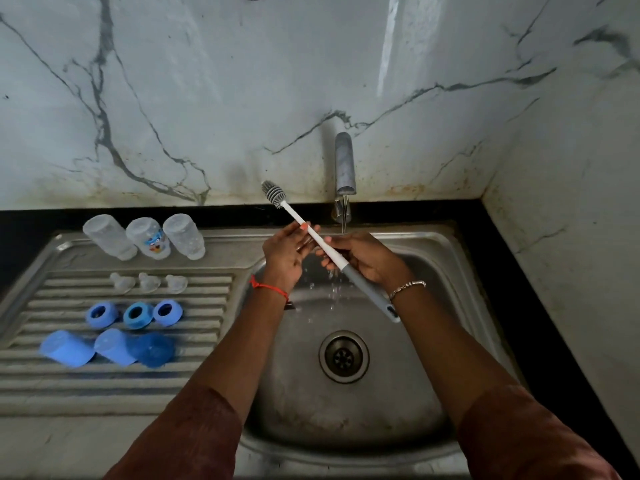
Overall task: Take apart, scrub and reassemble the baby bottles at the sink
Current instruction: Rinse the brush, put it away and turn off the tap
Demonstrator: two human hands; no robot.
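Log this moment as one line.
phase: rinsing brush | left grip: pinches shaft | right grip: holds handle | tap: running | bottle parts: separated on drainboard

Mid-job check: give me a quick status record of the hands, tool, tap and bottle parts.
left hand: pinches brush stem
right hand: grips brush handle
tap: running
bottles: three, upside down on draining board
teats: three, row in front of bottles
rings: three, blue
caps: three, nearest row

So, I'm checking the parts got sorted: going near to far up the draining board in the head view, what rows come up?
Blue caps → blue screw rings → clear teats → upturned clear bottles.
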